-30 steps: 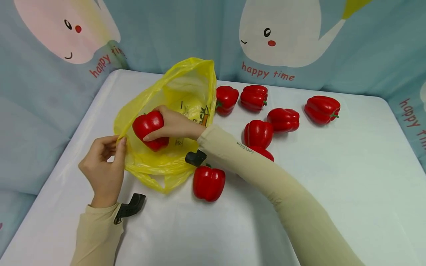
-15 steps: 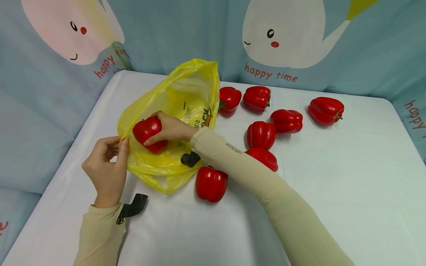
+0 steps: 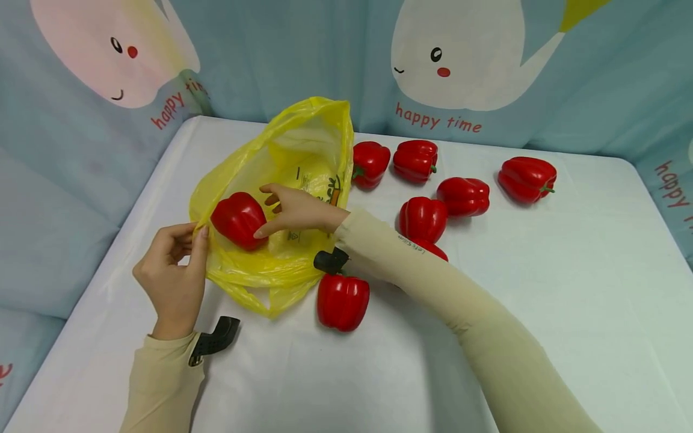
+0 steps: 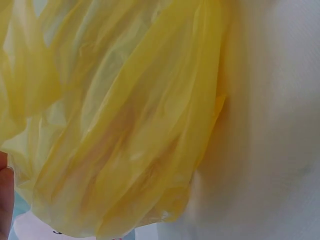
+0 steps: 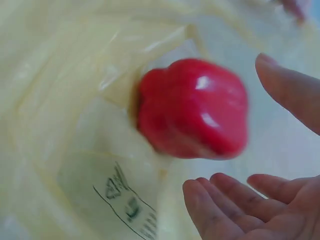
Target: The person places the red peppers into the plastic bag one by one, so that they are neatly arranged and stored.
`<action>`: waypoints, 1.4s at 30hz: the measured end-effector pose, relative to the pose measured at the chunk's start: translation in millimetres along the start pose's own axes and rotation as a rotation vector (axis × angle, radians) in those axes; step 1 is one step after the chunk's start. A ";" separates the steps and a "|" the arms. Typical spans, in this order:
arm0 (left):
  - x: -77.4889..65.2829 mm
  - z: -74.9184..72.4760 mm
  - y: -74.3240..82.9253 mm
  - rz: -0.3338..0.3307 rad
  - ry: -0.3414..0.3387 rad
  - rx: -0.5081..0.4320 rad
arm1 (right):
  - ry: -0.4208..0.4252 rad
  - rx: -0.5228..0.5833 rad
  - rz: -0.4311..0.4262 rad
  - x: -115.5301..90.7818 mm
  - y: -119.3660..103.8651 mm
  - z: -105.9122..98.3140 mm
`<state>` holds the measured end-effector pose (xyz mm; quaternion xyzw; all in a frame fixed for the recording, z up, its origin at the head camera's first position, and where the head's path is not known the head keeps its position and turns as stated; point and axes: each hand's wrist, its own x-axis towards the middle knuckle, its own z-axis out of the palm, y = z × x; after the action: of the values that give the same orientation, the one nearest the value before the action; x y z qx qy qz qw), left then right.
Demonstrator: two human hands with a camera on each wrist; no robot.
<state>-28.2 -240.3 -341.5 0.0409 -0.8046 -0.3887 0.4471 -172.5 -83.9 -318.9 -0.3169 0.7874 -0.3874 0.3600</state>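
Note:
A yellow plastic bag [image 3: 238, 270] lies with its mouth spread wide on the table. My left hand [image 3: 173, 270] pinches the bag's left rim between thumb and fingers. Inside the bag rests a red bell pepper [image 3: 239, 221], which the right wrist view shows as a glossy red pepper [image 5: 192, 110] against the yellow film. Just right of it is my right hand [image 3: 298, 210], thumb and fingers spread apart around nothing. In the right wrist view the fingers [image 5: 215, 210] stand clear of the pepper. Bag film [image 4: 125, 125] fills most of the left wrist view.
A red bell pepper [image 3: 343, 302] sits at the bag's front right. Several more peppers [image 3: 423, 220] stand to the right and behind, one partly under my right sleeve. A single pepper [image 3: 526, 179] lies farther right on the white table [image 3: 568, 288]. A blue curtain [image 3: 303, 54] hangs behind.
My right hand has let go of the pepper inside the bag and drawn back to the right, its fingers spreading. The left hand keeps its pinch on the rim.

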 end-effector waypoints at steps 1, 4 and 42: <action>0.0 0.1 0.0 0.001 -0.001 0.000 | 0.003 0.014 -0.021 -6.6 -0.4 -2.7; -0.1 0.3 -0.1 0.001 -0.001 -0.001 | 0.013 0.057 -0.081 -27.1 -1.8 -10.8; -3.4 3.4 -2.1 -0.009 -0.010 0.011 | 0.256 -0.014 -0.179 -170.8 58.3 21.6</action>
<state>-29.2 -238.3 -346.2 0.0453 -0.8086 -0.3866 0.4411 -75.6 69.8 -322.4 -0.3365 0.7980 -0.4498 0.2185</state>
